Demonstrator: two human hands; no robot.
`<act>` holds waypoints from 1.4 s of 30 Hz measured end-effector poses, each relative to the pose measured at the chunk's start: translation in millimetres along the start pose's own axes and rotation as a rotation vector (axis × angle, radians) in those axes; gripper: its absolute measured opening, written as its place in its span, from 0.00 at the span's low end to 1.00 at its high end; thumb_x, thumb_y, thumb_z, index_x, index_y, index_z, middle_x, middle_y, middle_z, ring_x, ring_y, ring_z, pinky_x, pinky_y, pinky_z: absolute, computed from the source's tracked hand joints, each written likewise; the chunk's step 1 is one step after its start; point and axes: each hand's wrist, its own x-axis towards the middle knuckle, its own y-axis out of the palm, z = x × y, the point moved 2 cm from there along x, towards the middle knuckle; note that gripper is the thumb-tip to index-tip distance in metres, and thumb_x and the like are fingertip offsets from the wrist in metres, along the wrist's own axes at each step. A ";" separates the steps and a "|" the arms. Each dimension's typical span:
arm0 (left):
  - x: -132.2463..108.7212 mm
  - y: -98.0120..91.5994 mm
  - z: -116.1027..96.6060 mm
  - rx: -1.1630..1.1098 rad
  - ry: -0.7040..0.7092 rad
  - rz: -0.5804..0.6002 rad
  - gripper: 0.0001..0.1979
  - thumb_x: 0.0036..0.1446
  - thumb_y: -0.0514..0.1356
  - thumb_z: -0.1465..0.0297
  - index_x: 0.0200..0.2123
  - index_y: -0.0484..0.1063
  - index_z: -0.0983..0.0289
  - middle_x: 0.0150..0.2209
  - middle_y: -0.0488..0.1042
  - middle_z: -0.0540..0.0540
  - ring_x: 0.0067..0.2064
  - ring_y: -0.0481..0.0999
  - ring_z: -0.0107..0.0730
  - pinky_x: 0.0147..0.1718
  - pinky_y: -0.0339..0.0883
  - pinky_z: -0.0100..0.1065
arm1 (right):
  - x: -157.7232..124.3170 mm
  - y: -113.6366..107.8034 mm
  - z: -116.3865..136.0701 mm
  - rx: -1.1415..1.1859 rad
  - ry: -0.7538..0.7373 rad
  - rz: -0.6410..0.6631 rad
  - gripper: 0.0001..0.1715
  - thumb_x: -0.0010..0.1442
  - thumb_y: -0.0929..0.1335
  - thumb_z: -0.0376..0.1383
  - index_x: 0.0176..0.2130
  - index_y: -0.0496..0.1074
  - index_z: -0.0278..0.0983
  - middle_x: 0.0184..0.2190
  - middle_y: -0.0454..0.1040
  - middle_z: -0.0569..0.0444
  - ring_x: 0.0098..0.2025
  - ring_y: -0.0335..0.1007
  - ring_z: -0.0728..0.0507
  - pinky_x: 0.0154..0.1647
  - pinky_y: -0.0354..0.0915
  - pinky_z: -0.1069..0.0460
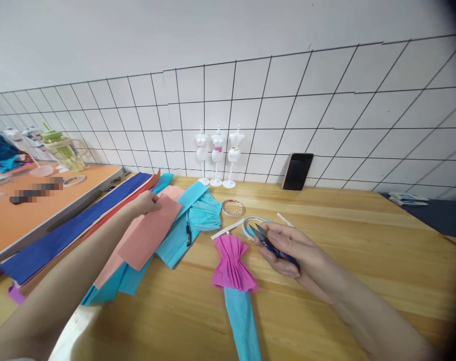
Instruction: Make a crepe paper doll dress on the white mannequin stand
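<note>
My left hand point(147, 203) is closed on the top edge of a salmon-pink crepe paper sheet point(148, 233), which lies over cyan sheets point(175, 235). My right hand point(288, 248) grips small blue thread snips point(265, 239), blades pointing left toward a tape roll point(250, 226). A gathered magenta crepe piece point(232, 263) lies just left of that hand, on top of a cyan paper cone point(243, 321). A pleated cyan piece point(204, 213) sits behind it.
Three small white mannequins point(217, 155) stand at the wall beside a leaning phone point(297, 171). Long navy and red paper strips point(77, 225) run along the left. A second tape ring point(233, 207), a black pen point(188, 233), an orange board point(32, 205) and a green-lidded jug point(64, 150) are around.
</note>
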 end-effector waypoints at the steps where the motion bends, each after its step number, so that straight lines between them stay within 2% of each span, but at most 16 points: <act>1: 0.3 -4.1 -0.5 0.048 0.008 -0.010 0.14 0.41 0.60 0.71 0.15 0.55 0.62 0.15 0.51 0.45 0.20 0.58 0.25 0.19 0.50 0.29 | 0.0 0.2 0.0 -0.007 0.000 -0.003 0.22 0.52 0.69 0.50 0.28 0.63 0.34 0.20 0.59 0.60 0.15 0.39 0.59 0.15 0.32 0.56; 4: -2.5 -24.9 -3.7 0.217 0.014 -0.057 0.14 0.39 0.62 0.72 0.14 0.56 0.63 0.15 0.55 0.47 0.21 0.62 0.28 0.21 0.51 0.30 | 0.1 0.5 0.1 -0.021 0.001 -0.005 0.22 0.52 0.69 0.50 0.28 0.64 0.34 0.20 0.59 0.60 0.15 0.39 0.59 0.16 0.32 0.56; 7: -16.0 -46.0 -10.7 0.368 -0.003 -0.196 0.11 0.44 0.60 0.68 0.17 0.62 0.64 0.18 0.63 0.52 0.27 0.69 0.37 0.26 0.56 0.33 | 0.5 0.0 -0.1 -0.031 0.001 -0.013 0.22 0.53 0.68 0.50 0.29 0.64 0.34 0.20 0.60 0.60 0.15 0.40 0.59 0.16 0.32 0.56; 9: -29.3 -48.8 -16.9 0.451 -0.011 -0.327 0.12 0.54 0.53 0.64 0.24 0.67 0.65 0.25 0.69 0.59 0.35 0.72 0.46 0.31 0.60 0.37 | 1.0 -0.6 -1.1 -0.049 0.001 -0.019 0.22 0.53 0.68 0.51 0.29 0.65 0.34 0.21 0.60 0.60 0.15 0.39 0.59 0.16 0.32 0.56; 11: -40.6 -37.6 -21.8 0.501 -0.011 -0.395 0.17 0.59 0.45 0.65 0.32 0.70 0.67 0.30 0.71 0.65 0.41 0.72 0.53 0.35 0.61 0.42 | 1.4 -0.9 -2.8 -0.068 -0.002 -0.027 0.22 0.53 0.68 0.51 0.30 0.66 0.33 0.21 0.60 0.59 0.16 0.40 0.59 0.16 0.32 0.56; 14: -46.1 -6.8 -22.6 0.507 0.017 -0.318 0.18 0.59 0.47 0.63 0.34 0.72 0.68 0.30 0.73 0.65 0.39 0.74 0.52 0.33 0.62 0.39 | 1.7 -0.2 -5.8 -0.084 0.004 -0.033 0.21 0.54 0.68 0.50 0.30 0.65 0.34 0.22 0.61 0.59 0.16 0.40 0.59 0.17 0.32 0.55; 17: -40.0 10.6 -16.7 0.427 0.067 -0.157 0.19 0.53 0.53 0.55 0.31 0.75 0.64 0.28 0.76 0.58 0.31 0.76 0.40 0.27 0.63 0.31 | 1.4 1.5 -7.5 -0.085 0.013 -0.029 0.22 0.54 0.67 0.50 0.28 0.63 0.34 0.21 0.61 0.59 0.15 0.40 0.59 0.17 0.33 0.55; 20: -31.0 2.1 -6.5 0.353 0.061 -0.121 0.22 0.54 0.50 0.54 0.38 0.74 0.62 0.33 0.77 0.55 0.30 0.76 0.34 0.27 0.63 0.29 | 1.1 2.3 -7.2 -0.086 0.004 -0.038 0.22 0.53 0.68 0.51 0.28 0.65 0.35 0.21 0.61 0.59 0.15 0.39 0.58 0.17 0.32 0.55; 22: -26.6 -5.2 1.4 0.361 0.031 -0.156 0.22 0.53 0.51 0.55 0.42 0.72 0.62 0.40 0.77 0.57 0.38 0.75 0.39 0.30 0.63 0.30 | 1.1 2.3 -6.8 -0.088 0.004 -0.043 0.21 0.53 0.68 0.51 0.29 0.65 0.35 0.21 0.61 0.59 0.15 0.39 0.58 0.17 0.32 0.55; 24: -24.1 -3.6 8.7 0.387 0.010 -0.153 0.23 0.47 0.56 0.55 0.42 0.72 0.62 0.43 0.76 0.58 0.43 0.73 0.44 0.32 0.63 0.32 | 1.1 2.6 -6.6 -0.089 0.010 -0.043 0.21 0.54 0.68 0.50 0.29 0.65 0.35 0.21 0.61 0.59 0.15 0.39 0.58 0.17 0.32 0.55; 26: -22.9 6.4 14.6 0.411 0.004 -0.121 0.21 0.42 0.59 0.56 0.38 0.74 0.61 0.41 0.76 0.59 0.43 0.73 0.47 0.32 0.63 0.33 | 1.0 3.3 -6.3 -0.088 0.014 -0.040 0.21 0.54 0.67 0.50 0.28 0.64 0.35 0.21 0.61 0.59 0.15 0.40 0.58 0.17 0.33 0.55; 29: -21.6 20.9 19.7 0.433 0.008 -0.105 0.18 0.41 0.59 0.59 0.36 0.73 0.61 0.41 0.76 0.58 0.44 0.73 0.46 0.31 0.62 0.33 | 0.9 4.4 -5.9 -0.090 0.009 -0.042 0.21 0.54 0.67 0.50 0.27 0.63 0.35 0.22 0.61 0.59 0.15 0.39 0.58 0.17 0.33 0.56; 34: -19.3 15.5 22.2 0.448 -0.019 -0.137 0.11 0.48 0.54 0.65 0.32 0.72 0.61 0.38 0.76 0.57 0.40 0.73 0.42 0.28 0.60 0.32 | 0.9 4.6 -4.8 -0.086 -0.009 -0.037 0.21 0.54 0.67 0.51 0.28 0.64 0.35 0.21 0.61 0.59 0.15 0.39 0.57 0.16 0.33 0.55; 37: -21.1 14.5 19.4 0.458 -0.014 -0.128 0.11 0.49 0.53 0.62 0.29 0.71 0.62 0.34 0.76 0.58 0.36 0.74 0.42 0.27 0.60 0.33 | 0.9 4.3 -4.7 -0.087 -0.009 -0.039 0.20 0.54 0.68 0.50 0.28 0.65 0.35 0.21 0.61 0.59 0.15 0.40 0.58 0.16 0.33 0.56; 40: -25.5 24.9 12.9 0.479 0.019 -0.121 0.14 0.47 0.56 0.57 0.28 0.70 0.62 0.34 0.75 0.59 0.38 0.73 0.44 0.28 0.61 0.33 | 0.8 4.3 -5.3 -0.087 -0.011 -0.040 0.20 0.55 0.67 0.50 0.28 0.65 0.35 0.21 0.61 0.59 0.16 0.40 0.57 0.17 0.33 0.56; 42: -27.8 32.8 9.1 0.487 0.047 -0.115 0.12 0.46 0.57 0.60 0.26 0.70 0.63 0.34 0.75 0.60 0.40 0.73 0.46 0.30 0.60 0.34 | 0.7 4.7 -5.7 -0.085 -0.014 -0.037 0.20 0.55 0.67 0.50 0.28 0.65 0.35 0.21 0.61 0.59 0.16 0.40 0.57 0.17 0.33 0.56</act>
